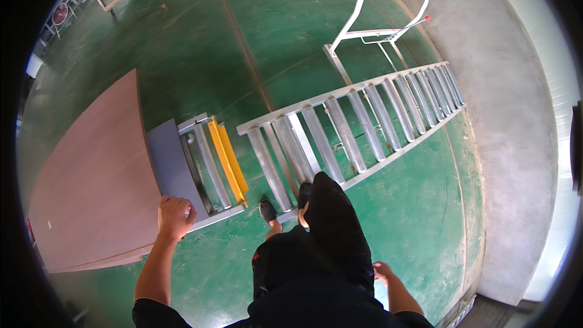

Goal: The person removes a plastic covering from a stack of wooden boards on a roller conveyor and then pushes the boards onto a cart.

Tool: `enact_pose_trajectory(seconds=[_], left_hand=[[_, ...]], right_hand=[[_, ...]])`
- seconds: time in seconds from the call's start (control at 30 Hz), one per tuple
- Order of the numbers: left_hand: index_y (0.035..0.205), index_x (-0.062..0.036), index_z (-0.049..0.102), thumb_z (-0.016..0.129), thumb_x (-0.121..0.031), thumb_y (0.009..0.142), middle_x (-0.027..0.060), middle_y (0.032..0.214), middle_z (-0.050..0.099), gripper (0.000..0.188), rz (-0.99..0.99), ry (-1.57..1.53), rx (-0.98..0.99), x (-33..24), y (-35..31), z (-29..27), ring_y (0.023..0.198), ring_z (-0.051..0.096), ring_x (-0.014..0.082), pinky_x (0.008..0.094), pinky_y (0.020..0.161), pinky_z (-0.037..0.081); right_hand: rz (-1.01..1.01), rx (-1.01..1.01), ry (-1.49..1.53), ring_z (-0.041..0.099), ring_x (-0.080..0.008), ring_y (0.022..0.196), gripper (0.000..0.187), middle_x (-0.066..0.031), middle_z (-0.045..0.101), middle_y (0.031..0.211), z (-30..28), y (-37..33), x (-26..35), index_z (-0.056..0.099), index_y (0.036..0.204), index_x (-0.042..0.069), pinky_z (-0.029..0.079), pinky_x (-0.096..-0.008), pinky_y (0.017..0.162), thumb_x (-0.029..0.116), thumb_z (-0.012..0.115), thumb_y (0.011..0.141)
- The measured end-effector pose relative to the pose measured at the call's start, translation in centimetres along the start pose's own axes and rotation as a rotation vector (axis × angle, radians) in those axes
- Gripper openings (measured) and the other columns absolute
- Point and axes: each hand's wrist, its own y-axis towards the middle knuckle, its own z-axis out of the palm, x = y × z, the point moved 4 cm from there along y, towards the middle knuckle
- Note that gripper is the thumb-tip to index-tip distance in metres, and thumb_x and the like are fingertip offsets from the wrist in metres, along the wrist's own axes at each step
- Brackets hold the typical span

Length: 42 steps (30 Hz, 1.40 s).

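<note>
Handling the brown board (91, 170) well probably calls for a firm hold close to its corner and an even, level pull or push, since so broad a sheet could swing or slew at its far side. A second set of fingers on the same edge would likely give better control, and the feet want care: one black shoe (267, 211) is near the gap to the right of the left fingers (166, 203).

The left fingers are curled in at the board's near right corner and appear to grip its edge; their tips are hidden, so how tightly they pinch is unclear. The board spreads away to their left and ahead. A grey panel (170, 155) shows just ahead and to their right, coming out from beneath the board onto a short roller frame (210, 157), with a yellow bar (228, 161) across the frame's end, farther right.

The right fingers (381, 269) hang well apart from the board, beside the person's leg, loosely bent; whether they hold anything cannot be told. Ahead of them lies the long roller conveyor (346, 136).
</note>
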Motion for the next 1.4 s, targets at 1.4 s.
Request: enact_pose_trajectory(seconds=[1.4], left_hand=[[0.063, -0.0097, 0.061, 0.064, -0.014, 0.07, 0.0035, 0.063, 0.061, 0.009, 0.058, 0.121, 0.019, -1.1, -2.7, 1.9, 0.065, 0.056, 0.0194, 0.0334, 0.071, 0.039]], right_hand=[[0.388, -0.032, 0.036, 0.065, -0.0304, 0.078, 0.028, -0.0141, 0.064, 0.091, -3.7, 1.3, -6.3, 0.058, 0.109, 0.007, 0.055, -0.0472, 0.068, 0.029, 0.056, 0.091]])
